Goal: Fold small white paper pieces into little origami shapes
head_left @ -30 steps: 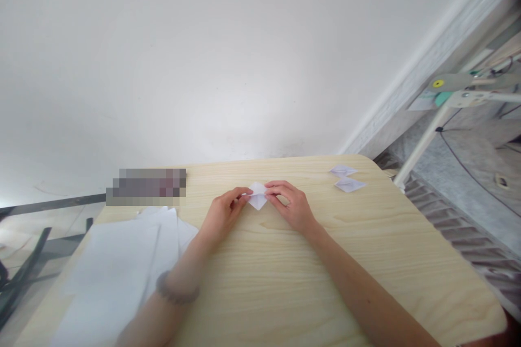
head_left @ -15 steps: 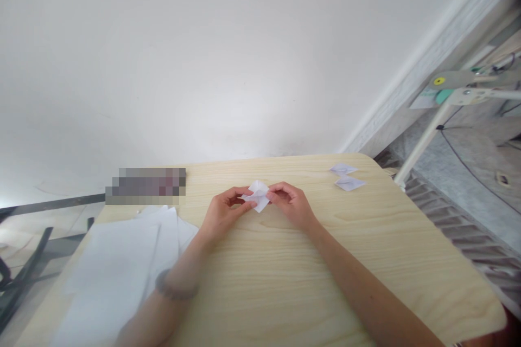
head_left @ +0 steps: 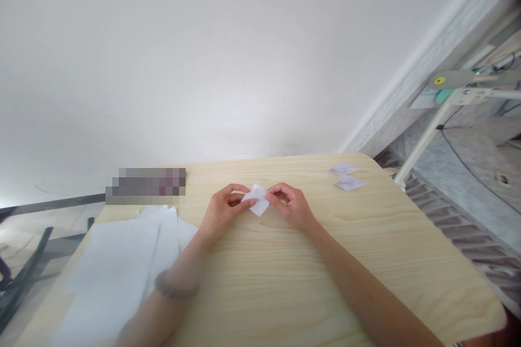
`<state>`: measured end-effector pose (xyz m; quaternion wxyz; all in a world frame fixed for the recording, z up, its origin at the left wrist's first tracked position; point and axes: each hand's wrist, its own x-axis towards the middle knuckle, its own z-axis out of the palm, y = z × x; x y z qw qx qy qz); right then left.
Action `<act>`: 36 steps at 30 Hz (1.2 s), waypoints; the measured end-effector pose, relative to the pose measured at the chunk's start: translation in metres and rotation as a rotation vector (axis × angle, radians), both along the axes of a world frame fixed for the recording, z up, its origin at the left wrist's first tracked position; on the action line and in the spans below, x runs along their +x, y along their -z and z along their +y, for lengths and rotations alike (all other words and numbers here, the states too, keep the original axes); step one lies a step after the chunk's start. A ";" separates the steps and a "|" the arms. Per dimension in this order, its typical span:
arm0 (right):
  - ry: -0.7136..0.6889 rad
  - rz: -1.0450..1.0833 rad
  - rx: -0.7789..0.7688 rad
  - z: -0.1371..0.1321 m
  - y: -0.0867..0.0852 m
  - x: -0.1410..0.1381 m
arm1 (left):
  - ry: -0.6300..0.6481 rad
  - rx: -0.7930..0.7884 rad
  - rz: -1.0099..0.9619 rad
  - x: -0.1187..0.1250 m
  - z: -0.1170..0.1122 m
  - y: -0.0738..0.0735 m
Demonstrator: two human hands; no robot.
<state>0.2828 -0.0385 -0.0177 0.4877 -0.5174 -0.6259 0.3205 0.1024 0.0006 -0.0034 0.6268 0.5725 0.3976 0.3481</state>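
Note:
A small piece of folded white paper [head_left: 260, 207] is held between my hands, just over the middle of the table near its far side. My left hand [head_left: 225, 209] pinches its left corner, thumb on top of the paper. On the right corner, my right hand [head_left: 291, 205] grips with thumb and index finger. The paper has a diamond outline, and its upper part looks raised; the exact folds are too small to make out. Two similar folded paper pieces, one [head_left: 344, 168] behind the other [head_left: 350, 182], lie to the right of my right hand.
Several loose white sheets [head_left: 118, 255] are spread over the table's left side, partly under my left forearm. Behind them is a blurred-out dark object [head_left: 144, 184]. A white wall [head_left: 260, 65] borders the wooden table [head_left: 264, 282] at the back. A white metal frame [head_left: 431, 130] stands at right.
The paper between my hands has changed shape: its top corner has come down and its lower part lies flatter. Both hands stay in nearly the same place.

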 end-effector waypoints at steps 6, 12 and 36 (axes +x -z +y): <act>-0.055 -0.078 0.017 -0.001 -0.002 -0.003 | 0.040 -0.032 0.010 0.001 -0.002 -0.002; -0.026 -0.041 -0.032 -0.001 0.001 -0.003 | 0.044 0.005 0.054 0.001 -0.001 -0.001; -0.097 0.004 -0.139 -0.003 -0.002 -0.005 | 0.054 0.055 0.073 -0.002 0.000 -0.004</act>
